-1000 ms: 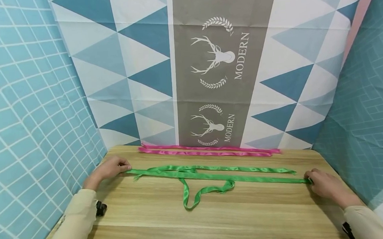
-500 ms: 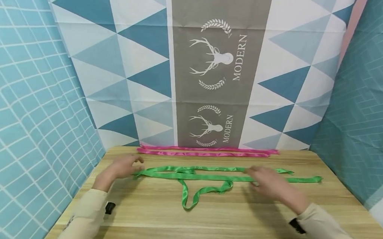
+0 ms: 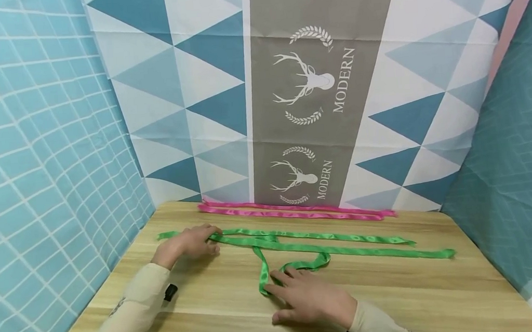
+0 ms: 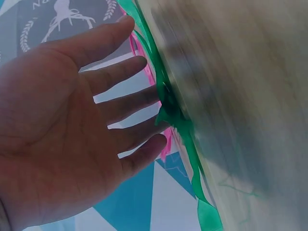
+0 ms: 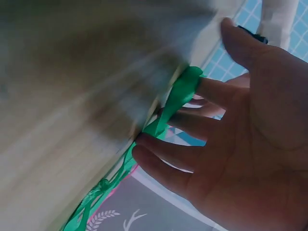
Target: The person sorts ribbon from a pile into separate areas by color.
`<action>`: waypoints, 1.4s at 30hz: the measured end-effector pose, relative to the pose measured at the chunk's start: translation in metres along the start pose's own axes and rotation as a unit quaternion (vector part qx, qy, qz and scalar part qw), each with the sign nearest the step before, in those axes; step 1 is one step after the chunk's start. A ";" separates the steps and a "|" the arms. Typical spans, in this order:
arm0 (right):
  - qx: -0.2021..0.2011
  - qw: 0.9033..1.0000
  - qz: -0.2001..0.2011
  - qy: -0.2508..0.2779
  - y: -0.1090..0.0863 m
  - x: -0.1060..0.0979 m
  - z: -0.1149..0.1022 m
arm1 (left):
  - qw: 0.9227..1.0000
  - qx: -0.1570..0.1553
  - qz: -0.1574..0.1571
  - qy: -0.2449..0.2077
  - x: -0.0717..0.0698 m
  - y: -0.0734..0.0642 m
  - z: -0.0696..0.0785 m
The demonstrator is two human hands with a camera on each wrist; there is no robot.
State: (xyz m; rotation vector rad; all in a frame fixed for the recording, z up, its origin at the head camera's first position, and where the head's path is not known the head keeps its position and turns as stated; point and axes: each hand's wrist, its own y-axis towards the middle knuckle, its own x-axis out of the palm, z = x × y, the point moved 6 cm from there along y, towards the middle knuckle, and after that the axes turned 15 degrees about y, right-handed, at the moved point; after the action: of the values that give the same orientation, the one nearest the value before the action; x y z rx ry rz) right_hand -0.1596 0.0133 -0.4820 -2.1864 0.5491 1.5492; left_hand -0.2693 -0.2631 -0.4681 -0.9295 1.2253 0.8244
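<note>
Green satin ribbon point(image 3: 362, 252) lies in two long strands across the wooden table, crossing near their middle. A curled green tail point(image 3: 264, 270) bends towards the front. My left hand point(image 3: 192, 242) is over the strands' left part, its fingers spread and fairly straight. In the left wrist view the fingertips point(image 4: 137, 61) are at the green ribbon point(image 4: 210, 216) and nothing is gripped. My right hand point(image 3: 309, 295) reaches the curled tail with extended fingers, palm down. In the right wrist view its fingertips touch the green ribbon point(image 5: 180, 94) without curling round it.
Pink ribbon point(image 3: 279, 213) lies in two nearly parallel strands along the table's back edge. A patterned cloth point(image 3: 215, 112) hangs right behind it. Blue grid cloth point(image 3: 35, 153) stands on the left, teal cloth point(image 3: 524, 166) on the right. The wooden table point(image 3: 221, 315) extends forward.
Both hands have let go of the long green strand's ends. My right hand has moved far left and forward to the curled tail; the left has moved right along the ribbon.
</note>
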 end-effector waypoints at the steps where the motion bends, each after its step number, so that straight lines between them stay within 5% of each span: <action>1: -0.002 1.000 -0.001 -0.006 -0.004 0.000 -0.002 | 1.000 0.000 0.002 -0.001 -0.001 0.000 0.000; 10: -0.089 0.994 0.051 -0.040 -0.045 -0.003 -0.024 | 1.000 -0.001 0.001 0.014 -0.006 -0.001 -0.006; 18: -0.020 0.998 0.061 0.006 -0.063 -0.009 -0.004 | 1.000 -0.012 0.002 0.026 -0.006 0.000 -0.006; 24: -0.026 0.989 0.117 0.090 -0.071 -0.038 0.013 | 0.998 0.003 0.055 0.041 -0.016 -0.002 0.005; 28: -0.020 0.978 0.139 0.151 -0.075 -0.069 0.022 | 0.995 0.047 0.082 0.031 -0.034 -0.003 0.039; 33: -0.006 0.963 0.138 0.230 -0.081 -0.095 0.036 | 0.984 0.149 0.092 -0.016 -0.047 -0.002 0.102; 38: -0.015 0.943 0.140 0.302 -0.081 -0.111 0.046 | 0.961 0.250 0.067 -0.098 -0.048 -0.001 0.163; 42: -0.009 0.931 0.132 0.339 -0.080 -0.119 0.049 | 0.940 0.296 0.028 -0.166 -0.038 0.006 0.200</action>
State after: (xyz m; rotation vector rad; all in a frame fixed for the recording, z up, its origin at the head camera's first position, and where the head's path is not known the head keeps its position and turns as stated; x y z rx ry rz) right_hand -0.1924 0.1167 -0.3761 -2.7354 1.0720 0.8554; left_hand -0.2013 -0.0791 -0.4139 -0.2537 1.1088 0.5710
